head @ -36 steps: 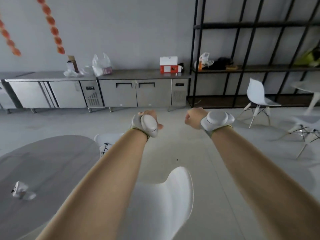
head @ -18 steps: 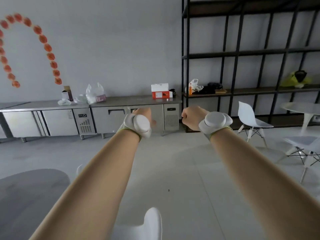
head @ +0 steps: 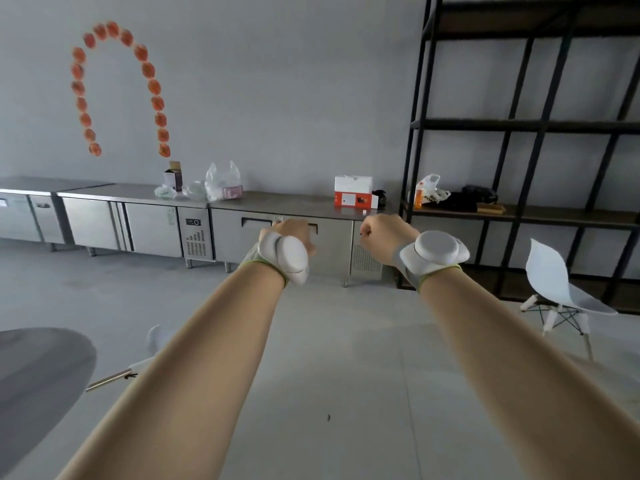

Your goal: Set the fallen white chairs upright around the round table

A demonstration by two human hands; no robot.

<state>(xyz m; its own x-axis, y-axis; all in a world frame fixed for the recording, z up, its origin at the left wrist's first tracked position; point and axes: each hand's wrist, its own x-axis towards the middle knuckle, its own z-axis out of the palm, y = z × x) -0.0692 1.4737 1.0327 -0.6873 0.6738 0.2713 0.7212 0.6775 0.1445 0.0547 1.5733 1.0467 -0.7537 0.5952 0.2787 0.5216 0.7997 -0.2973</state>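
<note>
Both my arms stretch straight out in front of me at chest height. My left hand [head: 294, 233] is curled into a fist with nothing in it, and my right hand [head: 384, 233] is likewise a fist holding nothing. Each wrist carries a white puck-shaped device. The grey round table [head: 38, 375] shows only as an edge at the lower left. Just beside it, partly hidden behind my left forearm, a white chair [head: 156, 337] shows a bit of shell and one wooden leg [head: 110, 378]; I cannot tell whether it is upright. Another white chair [head: 557, 296] stands upright at the right by the shelving.
Steel counter cabinets [head: 145, 226] run along the back wall, carrying plastic bags [head: 221, 181] and a white and orange box [head: 353, 192]. Tall black shelving [head: 519, 133] fills the right side. An arch of orange discs [head: 117, 88] hangs on the wall. Grey floor [head: 329, 375] lies ahead.
The view has tilted upward: the white chair that was right under my arms has dropped out of sight and more wall shows. Both fists have stayed closed and level.
</note>
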